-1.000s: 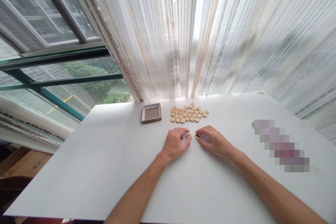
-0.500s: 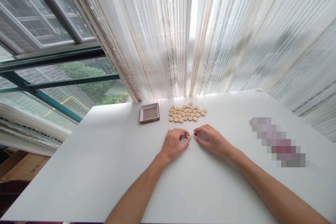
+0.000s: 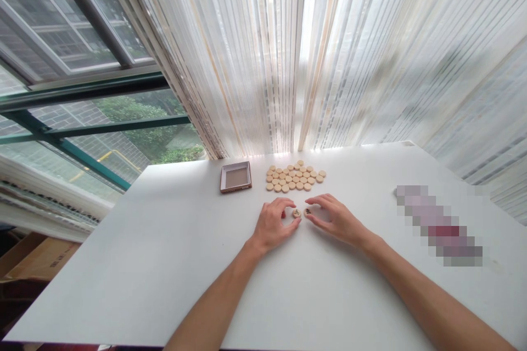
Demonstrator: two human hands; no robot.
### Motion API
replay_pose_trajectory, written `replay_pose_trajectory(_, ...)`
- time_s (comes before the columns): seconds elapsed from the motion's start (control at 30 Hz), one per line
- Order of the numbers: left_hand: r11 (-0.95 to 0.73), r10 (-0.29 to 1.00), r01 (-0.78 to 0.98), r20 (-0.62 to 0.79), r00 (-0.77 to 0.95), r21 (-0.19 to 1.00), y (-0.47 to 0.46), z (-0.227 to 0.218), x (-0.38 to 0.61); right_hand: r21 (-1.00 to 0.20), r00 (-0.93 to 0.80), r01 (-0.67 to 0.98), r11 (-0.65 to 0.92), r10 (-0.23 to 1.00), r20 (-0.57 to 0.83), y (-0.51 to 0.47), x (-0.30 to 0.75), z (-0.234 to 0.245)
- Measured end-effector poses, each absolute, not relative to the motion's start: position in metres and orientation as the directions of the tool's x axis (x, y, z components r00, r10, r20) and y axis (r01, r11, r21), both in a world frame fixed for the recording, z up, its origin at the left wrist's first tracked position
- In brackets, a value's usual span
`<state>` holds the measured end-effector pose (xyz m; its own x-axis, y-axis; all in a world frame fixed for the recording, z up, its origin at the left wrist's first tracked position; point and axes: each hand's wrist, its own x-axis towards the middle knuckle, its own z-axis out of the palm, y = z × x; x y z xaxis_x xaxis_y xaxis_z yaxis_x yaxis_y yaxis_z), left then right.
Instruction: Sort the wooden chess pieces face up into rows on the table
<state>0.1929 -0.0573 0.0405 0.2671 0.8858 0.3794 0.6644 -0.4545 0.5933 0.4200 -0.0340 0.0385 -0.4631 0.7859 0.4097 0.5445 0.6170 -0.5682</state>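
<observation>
Two round wooden xiangqi pieces with characters facing up lie side by side on the white table (image 3: 164, 263). My left hand (image 3: 274, 224) is around the left xiangqi piece (image 3: 297, 213), thumb and fingers apart with a gap to it. On the other side, my right hand (image 3: 335, 218) curves around the right xiangqi piece (image 3: 308, 212), its thumb and fingers likewise parted. Just beyond my hands lies a cluster of several wooden pieces (image 3: 292, 178), their upper faces plain.
A shallow open box (image 3: 222, 184) sits left of the cluster. On the right side lies a pixelated object (image 3: 444, 230). Striped curtains (image 3: 280, 66) hang along the far edge, and a window (image 3: 82, 93) is at the left. A cardboard box (image 3: 41, 260) stands beside the table.
Both hands have loosened from a pinch, and their fingers have spread away from the two pieces, which rest on the table. The view has shifted slightly.
</observation>
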Motion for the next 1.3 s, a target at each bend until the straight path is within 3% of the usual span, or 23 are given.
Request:
replay_pose_trajectory(0.17, -0.435, 0.883, 0.689, 0.425, 0.200, 0.579, -0.048, 0.039, 0.182, -0.543, -0.342, 0.598, 0.590, 0.800, 0.492, -0.026, 0.425, 0.040)
replay_pose_trajectory(0.27, -0.419, 0.876, 0.716, 0.455, 0.159, 0.559, -0.042, 0.038, 0.177, -0.502, -0.353, 0.624, 0.598, 0.790, 0.502, -0.019, 0.426, 0.041)
replay_pose_trajectory(0.63, -0.506, 0.829, 0.715, 0.501, 0.249, 0.482, -0.042, 0.034, 0.179, -0.319, -0.511, 0.726, 0.610, 0.787, 0.345, -0.008, 0.423, 0.021)
replay_pose_trajectory(0.77, -0.491, 0.839, 0.720, 0.490, 0.238, 0.491, -0.042, 0.033, 0.178, -0.330, -0.523, 0.718, 0.612, 0.788, 0.323, -0.007, 0.424, 0.022)
replay_pose_trajectory(1.13, -0.466, 0.856, 0.728, 0.463, 0.228, 0.503, -0.043, 0.033, 0.178, -0.419, -0.406, 0.668, 0.615, 0.773, 0.487, -0.011, 0.433, 0.032)
replay_pose_trajectory(1.3, -0.468, 0.855, 0.727, 0.467, 0.227, 0.502, -0.042, 0.033, 0.178, -0.404, -0.468, 0.653, 0.640, 0.761, 0.450, -0.006, 0.434, 0.027)
